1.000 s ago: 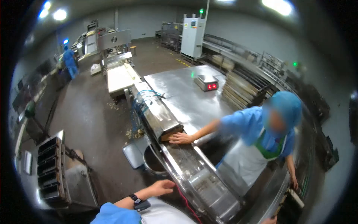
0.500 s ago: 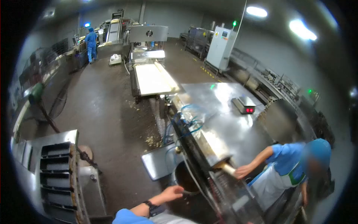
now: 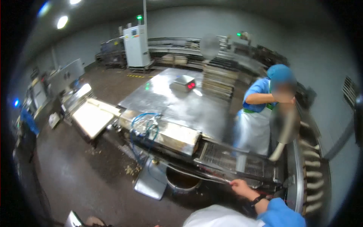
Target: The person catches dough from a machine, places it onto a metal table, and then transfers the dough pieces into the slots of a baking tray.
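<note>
My right hand [image 3: 242, 188], with a dark band at the wrist, is at the near side of the conveyor [image 3: 245, 164]. Its fingers are pressed together beside the frame's edge; what they hold, if anything, is too small to tell. My left hand is out of view. Across the conveyor stands a co-worker [image 3: 255, 125] in a blue cap and white apron, with raised hands near a long pale strip [image 3: 278, 151] that hangs down, blurred. A metal cover [image 3: 177, 138] with blue hoses lies over the conveyor's left part.
A steel table [image 3: 162, 89] bears a scale [image 3: 183, 83]. Stacked trays [image 3: 217, 81] stand behind it. Below the conveyor are a round bucket [image 3: 183, 181] and a metal plate [image 3: 150, 183]. Several pale pieces lie along the right rack [image 3: 313, 174]. A pale-topped belt [image 3: 90, 117] is at left.
The view has swung right. My left hand, seen low in the middle before, is gone from view; my right hand has appeared. The co-worker's hand has left the conveyor cover, and both hands are raised.
</note>
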Demonstrator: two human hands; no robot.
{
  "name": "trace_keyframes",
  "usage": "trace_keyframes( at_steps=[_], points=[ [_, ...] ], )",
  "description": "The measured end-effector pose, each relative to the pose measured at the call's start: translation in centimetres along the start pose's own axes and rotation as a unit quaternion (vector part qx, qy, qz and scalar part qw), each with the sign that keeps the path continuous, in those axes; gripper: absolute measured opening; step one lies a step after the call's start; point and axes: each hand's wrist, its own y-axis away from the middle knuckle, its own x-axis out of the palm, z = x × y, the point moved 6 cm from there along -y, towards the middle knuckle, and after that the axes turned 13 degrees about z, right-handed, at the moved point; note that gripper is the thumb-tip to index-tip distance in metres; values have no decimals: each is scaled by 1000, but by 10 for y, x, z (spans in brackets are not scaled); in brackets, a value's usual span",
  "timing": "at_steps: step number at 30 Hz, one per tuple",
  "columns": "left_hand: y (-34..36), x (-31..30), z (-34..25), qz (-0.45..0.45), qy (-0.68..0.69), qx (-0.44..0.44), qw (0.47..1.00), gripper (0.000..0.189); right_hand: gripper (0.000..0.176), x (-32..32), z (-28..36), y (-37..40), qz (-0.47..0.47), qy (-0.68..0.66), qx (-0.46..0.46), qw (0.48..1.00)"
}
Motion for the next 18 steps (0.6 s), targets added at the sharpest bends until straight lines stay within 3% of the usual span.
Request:
trace_keyframes(
  at_steps=[1, 4, 5, 7, 9, 11, 16, 18],
  points=[
    [-45, 12, 37, -12, 77, 57, 995, 61, 25, -2, 3, 9, 5, 27, 1, 1000],
    [-133, 28, 49, 78, 28, 101, 991, 72, 25, -8, -24, 27, -1, 36, 18, 999],
    [-155, 36, 35, 84, 20, 103, 991, 72, 25, -13, -40, 35, -9, 24, 30, 999],
    [-178, 38, -5, -38, 99, 203, 973, 36, 26, -23, -64, 55, -51, 2, 46, 998],
    [-165, 56, -72, -22, 78, 219, 972, 36, 27, -33, -84, 75, -90, -22, 62, 994],
    [-201, 70, -102, 10, 75, 273, 959, 30, 27, -47, -103, 94, -131, -61, 85, 986],
    [-198, 129, -198, 23, -21, 320, 947, 32, 26, -76, -174, 125, -190, -98, 103, 971],
    [-201, 161, -217, 33, -67, 331, 941, 33, 25, -88, -191, 146, -206, -122, 162, 957]
  ],
)
